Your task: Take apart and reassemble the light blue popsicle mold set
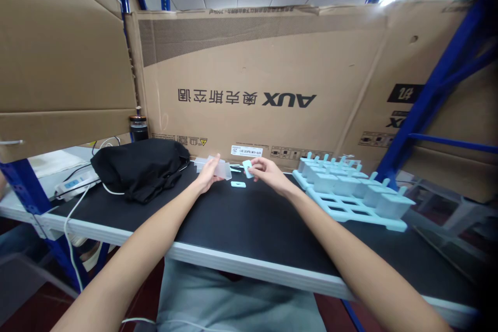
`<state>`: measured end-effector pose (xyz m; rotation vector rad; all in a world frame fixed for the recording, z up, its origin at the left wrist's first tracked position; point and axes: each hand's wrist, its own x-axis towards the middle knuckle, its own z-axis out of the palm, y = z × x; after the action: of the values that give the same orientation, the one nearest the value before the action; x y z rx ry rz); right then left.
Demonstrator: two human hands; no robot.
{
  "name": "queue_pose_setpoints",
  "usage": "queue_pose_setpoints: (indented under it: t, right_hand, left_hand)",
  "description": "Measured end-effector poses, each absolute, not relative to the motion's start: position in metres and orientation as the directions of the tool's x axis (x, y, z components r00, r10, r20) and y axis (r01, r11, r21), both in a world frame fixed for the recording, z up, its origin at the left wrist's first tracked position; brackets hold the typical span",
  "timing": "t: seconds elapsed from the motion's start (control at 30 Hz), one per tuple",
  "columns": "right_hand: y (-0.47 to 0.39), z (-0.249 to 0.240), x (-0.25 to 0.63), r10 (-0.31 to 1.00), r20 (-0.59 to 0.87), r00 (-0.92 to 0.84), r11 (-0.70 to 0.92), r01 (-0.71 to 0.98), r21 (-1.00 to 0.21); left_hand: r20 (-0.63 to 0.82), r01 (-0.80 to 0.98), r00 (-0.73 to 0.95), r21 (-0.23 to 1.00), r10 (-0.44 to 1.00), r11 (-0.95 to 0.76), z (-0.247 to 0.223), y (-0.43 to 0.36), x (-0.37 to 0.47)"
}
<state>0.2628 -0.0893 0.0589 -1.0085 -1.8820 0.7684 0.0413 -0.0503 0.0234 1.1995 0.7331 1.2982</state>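
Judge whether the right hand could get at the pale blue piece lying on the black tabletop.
Probably yes: the right hand is close and nothing covers the flat piece, though its fingers hold a similar piece, which may hinder gripping.

Beyond the mould rack (350,211), I lose the shelf's far right end to dark blur. Left of the rack, my right hand (270,174) covers one end of the blue piece (246,167); farther left, my left hand (209,172) hides part of the clear pieces (222,169), so I can't count them. The carton's (241,57) smallest print behind the rack is unreadable to me. Both forearms run off the bottom edge.
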Motion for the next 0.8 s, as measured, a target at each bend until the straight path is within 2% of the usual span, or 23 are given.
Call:
queue_pose_setpoints:
  t: [0.07,0.17,0.37,0.5,0.8]
  right_hand:
    - [-0.098,0.059,0.244,0.848,0.395,-0.354,0.457,0.111,-0.883]
    - [-0.103,0.052,0.223,0.847,0.379,-0.374,0.407,-0.004,-0.913]
    - [-0.099,0.033,0.213,0.880,0.388,-0.274,0.427,0.099,-0.899]
    - [-0.096,0.024,0.214,0.875,0.364,-0.321,0.439,0.204,-0.875]
    - [-0.100,0.026,0.207,0.877,0.396,-0.272,0.445,0.151,-0.883]
  left_hand:
    - [0.208,-0.321,0.193,0.937,0.959,-0.138,0.022,-0.050,0.043]
    - [0.201,-0.310,0.199,0.941,0.959,-0.133,0.019,-0.050,0.044]
    - [0.163,-0.305,0.228,0.948,0.960,-0.088,0.018,-0.050,0.046]
    - [0.165,-0.302,0.267,0.950,0.949,-0.080,0.018,-0.051,0.049]
    - [0.172,-0.275,0.220,0.955,0.960,-0.109,0.014,-0.051,0.051]
